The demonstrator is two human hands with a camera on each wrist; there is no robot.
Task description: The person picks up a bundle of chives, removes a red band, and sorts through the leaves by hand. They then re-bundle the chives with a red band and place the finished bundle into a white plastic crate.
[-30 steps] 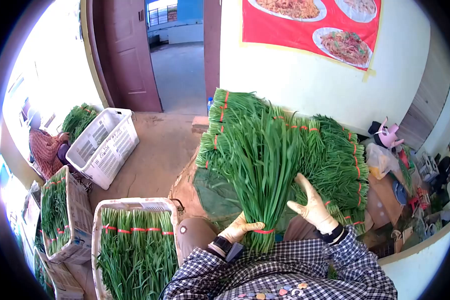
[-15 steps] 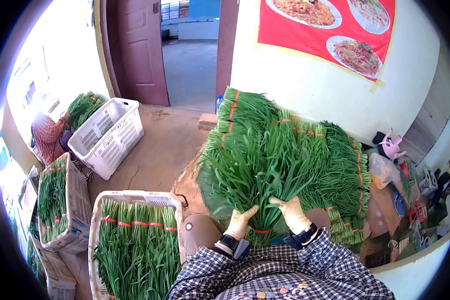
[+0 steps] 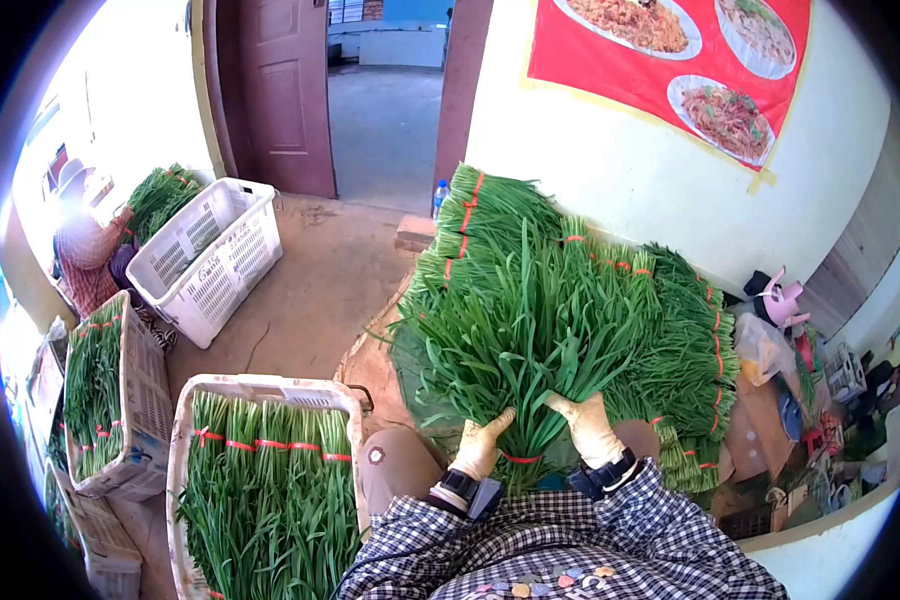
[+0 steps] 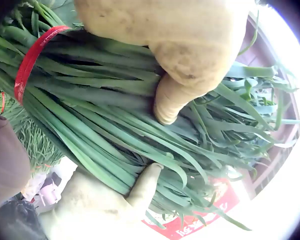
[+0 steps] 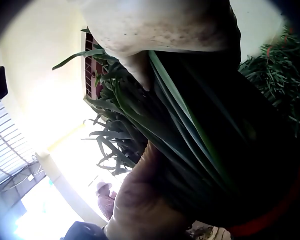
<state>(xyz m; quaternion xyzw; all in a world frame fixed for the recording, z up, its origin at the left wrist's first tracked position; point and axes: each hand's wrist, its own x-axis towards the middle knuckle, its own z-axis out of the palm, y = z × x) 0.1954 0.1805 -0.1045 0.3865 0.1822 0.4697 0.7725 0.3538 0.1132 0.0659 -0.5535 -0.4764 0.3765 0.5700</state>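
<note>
A thick bundle of green chives [image 3: 536, 425] stands over the person's lap, its leaves fanning away toward the pile. A red band [image 3: 520, 459] ties it near the base. The gloved left hand [image 3: 478, 448] grips its left side just above the band, thumb lying over the leaves. Opposite, the gloved right hand [image 3: 588, 432] holds the right side, thumb also on top. In the left wrist view, both thumbs press on the flat leaves [image 4: 105, 100] beyond the red band [image 4: 32, 62]. The right wrist view shows the same leaves [image 5: 185, 115], darkly lit, between both hands; the fingers beneath are hidden.
Ahead lies a pile of banded chive bundles [image 3: 670, 340] against the wall. At the left, a crate [image 3: 358, 440] holds banded bundles, with another filled crate [image 3: 135, 420] beyond. A white crate [image 3: 220, 270] stands near a seated person [image 3: 85, 250]. Bags and clutter [image 3: 765, 345] lie right.
The right hand has come in from beside the bundle to hold its right side. The leaves have spread wider and lower, and the left hand has shifted slightly up the bundle.
</note>
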